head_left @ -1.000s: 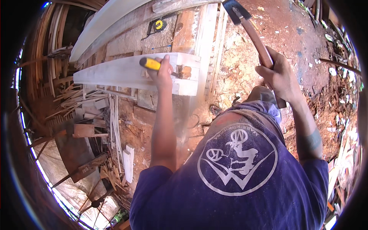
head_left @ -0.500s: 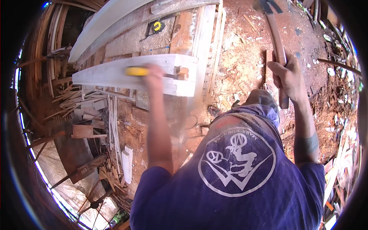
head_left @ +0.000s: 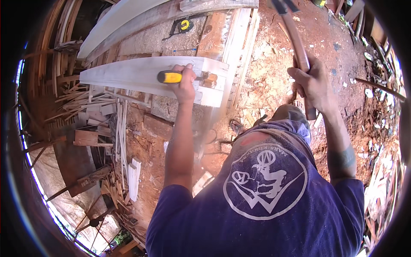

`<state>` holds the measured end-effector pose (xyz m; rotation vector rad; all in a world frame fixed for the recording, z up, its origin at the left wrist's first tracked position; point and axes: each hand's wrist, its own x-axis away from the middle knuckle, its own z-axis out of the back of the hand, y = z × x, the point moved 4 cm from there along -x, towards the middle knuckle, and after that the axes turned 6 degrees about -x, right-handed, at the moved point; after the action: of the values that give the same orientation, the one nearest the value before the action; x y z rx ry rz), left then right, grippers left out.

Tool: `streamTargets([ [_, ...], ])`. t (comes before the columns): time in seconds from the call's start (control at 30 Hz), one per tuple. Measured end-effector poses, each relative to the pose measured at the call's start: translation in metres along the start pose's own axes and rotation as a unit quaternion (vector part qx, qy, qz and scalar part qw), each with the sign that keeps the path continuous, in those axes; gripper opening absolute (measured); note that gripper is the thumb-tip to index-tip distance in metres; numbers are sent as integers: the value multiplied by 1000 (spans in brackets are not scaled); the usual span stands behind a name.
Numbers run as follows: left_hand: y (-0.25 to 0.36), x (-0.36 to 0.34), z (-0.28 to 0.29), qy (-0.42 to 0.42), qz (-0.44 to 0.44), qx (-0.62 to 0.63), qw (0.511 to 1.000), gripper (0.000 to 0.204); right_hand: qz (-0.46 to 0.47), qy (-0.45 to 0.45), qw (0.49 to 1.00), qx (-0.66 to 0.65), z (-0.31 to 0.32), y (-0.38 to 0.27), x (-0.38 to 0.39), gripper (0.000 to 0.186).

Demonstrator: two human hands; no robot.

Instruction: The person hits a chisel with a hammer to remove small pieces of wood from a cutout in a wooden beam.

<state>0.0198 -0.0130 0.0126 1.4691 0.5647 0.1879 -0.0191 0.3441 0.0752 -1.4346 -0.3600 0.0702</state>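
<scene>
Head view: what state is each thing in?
Left hand: closed around the chisel.
Right hand: closed around the wooden-handled tool.
Chisel: held, shaft toward the notch; tip contact unclear.
Wooden-handled tool: held, head partly out of frame.
Pale beam: lying down, notched near its right end.
Tape measure: set down, blade position unclear.

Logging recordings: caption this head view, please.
Left hand holds yellow-handled tool over pale timber; right hand grips wooden-handled tool.

2 bare forearms (head_left: pixel 179 147) forward, left hand (head_left: pixel 185 87) and right hand (head_left: pixel 317 83) in curled grip.
</scene>
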Motion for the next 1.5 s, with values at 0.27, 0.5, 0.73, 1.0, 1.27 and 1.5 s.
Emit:
streamTargets([
  [0.27, -11, -8, -19, 1, -29, -73, 997, 29, 234, -56, 939, 247, -36, -60, -9, 18],
  [0.5, 3, -2, -27, 41, -40, -29, 998, 25, 428, -48, 858, 279, -78, -105, 3, 25],
  [0.73, 2, 12, -26, 32, -25, -55, 998, 23, 350, -121, 855, 363, -78, -121, 4, 21],
  [1.0, -25, -3, -9, -30, -17, -30, 999, 28, 232, -158, 858, 431, -81, -62, -22, 28],
  [1.27, -14, 8, -22, -37, 20, -106, 993, 29, 131, -10, 979, 156, -9, -21, 6, 24],
  [1.5, -14, 21, -35, -102, -77, -265, 956, 29, -60, 69, 995, 45, 36, 41, 23, 23],
])
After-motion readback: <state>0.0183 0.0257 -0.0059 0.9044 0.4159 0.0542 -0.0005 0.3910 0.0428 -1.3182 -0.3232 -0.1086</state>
